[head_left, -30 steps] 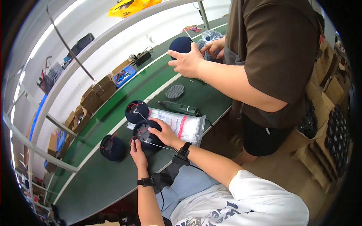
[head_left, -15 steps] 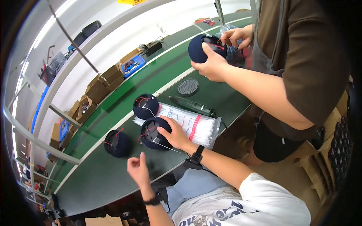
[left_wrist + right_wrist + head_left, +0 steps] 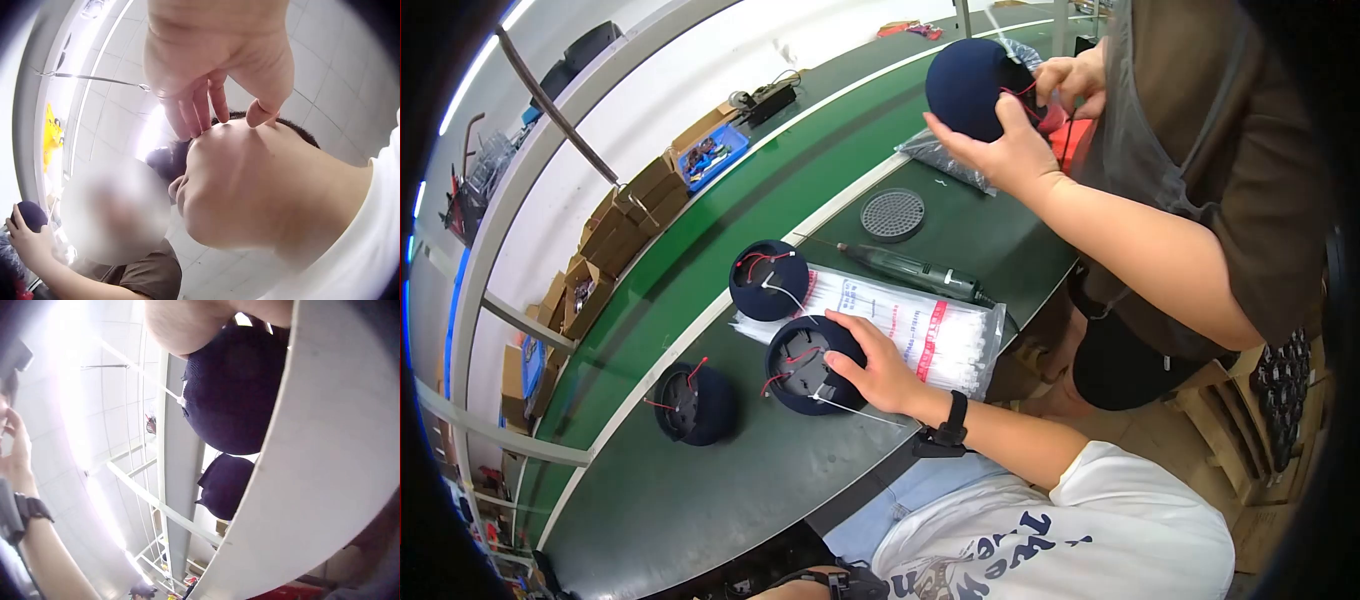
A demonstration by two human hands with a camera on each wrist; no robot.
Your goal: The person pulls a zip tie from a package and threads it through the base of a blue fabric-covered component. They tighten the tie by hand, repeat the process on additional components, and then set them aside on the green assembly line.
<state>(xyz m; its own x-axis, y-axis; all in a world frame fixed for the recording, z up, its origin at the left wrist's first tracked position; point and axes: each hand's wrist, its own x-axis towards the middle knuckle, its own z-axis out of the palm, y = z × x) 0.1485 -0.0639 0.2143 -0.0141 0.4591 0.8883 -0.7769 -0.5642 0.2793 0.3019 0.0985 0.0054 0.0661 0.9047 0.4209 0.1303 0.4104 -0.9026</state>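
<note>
My right hand (image 3: 880, 365) grips a navy fabric-covered round shell (image 3: 792, 365) by its rim, thumb on the edge of its open black inside. Red wires and a white cable tie stick out of it. The same shell (image 3: 231, 394) looms large in the right wrist view. My left hand (image 3: 219, 56) is raised by the person's face, fingertips right at it, and holds nothing. Two similar shells lie near: one (image 3: 712, 405) to the left, another (image 3: 750, 295) behind. A plastic bag of white cable ties (image 3: 880, 310) lies beside the held shell.
A green electric screwdriver (image 3: 915, 272) and a grey perforated disc (image 3: 892, 215) lie behind the bag. At the right, another person's hand (image 3: 1020, 150) holds a navy shell (image 3: 970, 90). Cardboard boxes and a blue tray (image 3: 712, 158) line the belt's far side.
My left hand has let go of the shell and risen off the table to the face. The right hand still holds the shell. The other person's shell has turned and lifted.
</note>
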